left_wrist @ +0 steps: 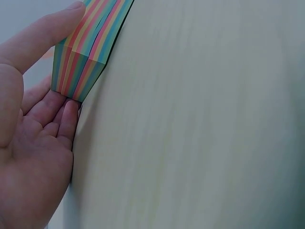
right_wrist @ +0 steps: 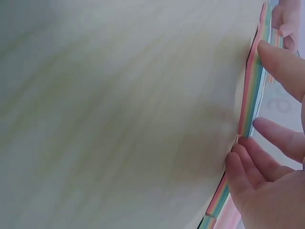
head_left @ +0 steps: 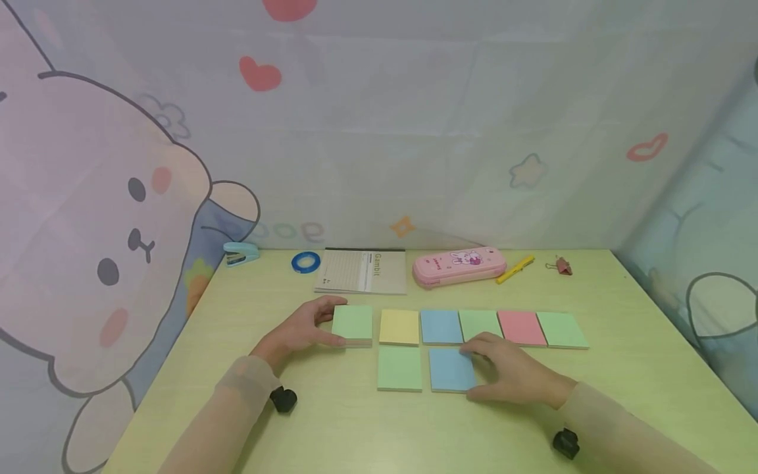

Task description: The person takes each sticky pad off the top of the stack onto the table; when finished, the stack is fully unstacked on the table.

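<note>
My left hand (head_left: 309,329) grips a stack of sticky note pads (head_left: 352,324) with a green top, thumb along the near side and fingers at the far side. Its striped edges (left_wrist: 78,71) show several layers in the left wrist view. My right hand (head_left: 512,372) holds a blue sticky note pad (head_left: 452,370) by its right end, thumb at the near edge (right_wrist: 252,90) and a fingertip at the far corner. Left of that pad lies a green pad (head_left: 399,368). Behind them runs a row of pads: yellow (head_left: 399,327), blue, green, pink (head_left: 522,328) and green.
Along the back edge lie a light blue stapler (head_left: 241,253), a blue tape roll (head_left: 305,262), a notebook (head_left: 361,271), a pink pencil case (head_left: 459,266), a yellow pen (head_left: 515,269) and a binder clip (head_left: 562,266). A printed cloth hangs behind the table.
</note>
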The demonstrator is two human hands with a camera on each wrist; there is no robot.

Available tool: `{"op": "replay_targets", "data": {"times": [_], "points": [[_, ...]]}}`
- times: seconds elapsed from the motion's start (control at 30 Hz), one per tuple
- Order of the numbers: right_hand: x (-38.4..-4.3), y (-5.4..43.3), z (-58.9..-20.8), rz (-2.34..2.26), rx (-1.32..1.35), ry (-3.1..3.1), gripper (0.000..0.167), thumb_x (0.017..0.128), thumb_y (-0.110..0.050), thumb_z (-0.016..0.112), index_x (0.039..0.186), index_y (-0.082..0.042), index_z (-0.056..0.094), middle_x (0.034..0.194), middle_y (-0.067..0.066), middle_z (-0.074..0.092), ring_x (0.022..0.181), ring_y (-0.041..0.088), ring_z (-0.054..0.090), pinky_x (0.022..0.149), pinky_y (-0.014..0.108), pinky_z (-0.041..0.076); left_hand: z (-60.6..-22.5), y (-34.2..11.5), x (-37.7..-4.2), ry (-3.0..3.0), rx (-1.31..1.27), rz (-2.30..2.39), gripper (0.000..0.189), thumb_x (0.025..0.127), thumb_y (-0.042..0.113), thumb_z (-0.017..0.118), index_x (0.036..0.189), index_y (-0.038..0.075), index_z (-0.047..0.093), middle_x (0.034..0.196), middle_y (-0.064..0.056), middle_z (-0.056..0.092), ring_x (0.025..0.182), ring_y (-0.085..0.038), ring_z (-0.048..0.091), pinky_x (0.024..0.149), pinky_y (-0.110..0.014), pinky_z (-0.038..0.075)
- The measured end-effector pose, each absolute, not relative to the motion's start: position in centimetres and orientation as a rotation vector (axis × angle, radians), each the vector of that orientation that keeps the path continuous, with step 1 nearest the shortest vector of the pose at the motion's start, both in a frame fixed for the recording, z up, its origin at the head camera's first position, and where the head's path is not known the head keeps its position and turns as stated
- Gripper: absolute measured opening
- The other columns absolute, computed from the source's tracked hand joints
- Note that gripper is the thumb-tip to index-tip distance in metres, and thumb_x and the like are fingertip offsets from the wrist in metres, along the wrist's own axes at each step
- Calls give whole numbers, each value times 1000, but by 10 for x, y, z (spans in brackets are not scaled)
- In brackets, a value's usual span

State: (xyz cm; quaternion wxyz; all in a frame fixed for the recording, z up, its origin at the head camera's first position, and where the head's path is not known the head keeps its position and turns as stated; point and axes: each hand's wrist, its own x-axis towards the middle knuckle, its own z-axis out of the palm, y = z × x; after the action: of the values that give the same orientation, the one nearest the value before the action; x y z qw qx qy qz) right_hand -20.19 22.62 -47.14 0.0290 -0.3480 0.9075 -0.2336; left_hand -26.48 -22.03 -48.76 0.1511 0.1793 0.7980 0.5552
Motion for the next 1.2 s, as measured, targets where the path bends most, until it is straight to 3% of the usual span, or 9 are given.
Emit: {"op": "replay_targets", "data": {"times": [0.3, 1.2], "points": [[-202, 221, -471, -755, -1077, 2789, 65, 83, -42, 90, 133, -7, 68, 132, 1, 65, 121, 19, 61, 106, 46, 52, -486, -220, -266, 2282, 517, 1591, 87, 85, 11, 89, 157, 1, 42, 150, -19, 54, 142, -42, 47, 120, -55, 36], [-201, 223, -470, -762, -1043, 2787, 65, 83, -45, 89, 132, -8, 68, 132, 2, 66, 121, 21, 62, 105, 47, 53, -487, -220, -264, 2283, 521, 1590, 86, 85, 10, 89, 156, 1, 42, 151, -19, 53, 142, -41, 48, 119, -54, 37]]}}
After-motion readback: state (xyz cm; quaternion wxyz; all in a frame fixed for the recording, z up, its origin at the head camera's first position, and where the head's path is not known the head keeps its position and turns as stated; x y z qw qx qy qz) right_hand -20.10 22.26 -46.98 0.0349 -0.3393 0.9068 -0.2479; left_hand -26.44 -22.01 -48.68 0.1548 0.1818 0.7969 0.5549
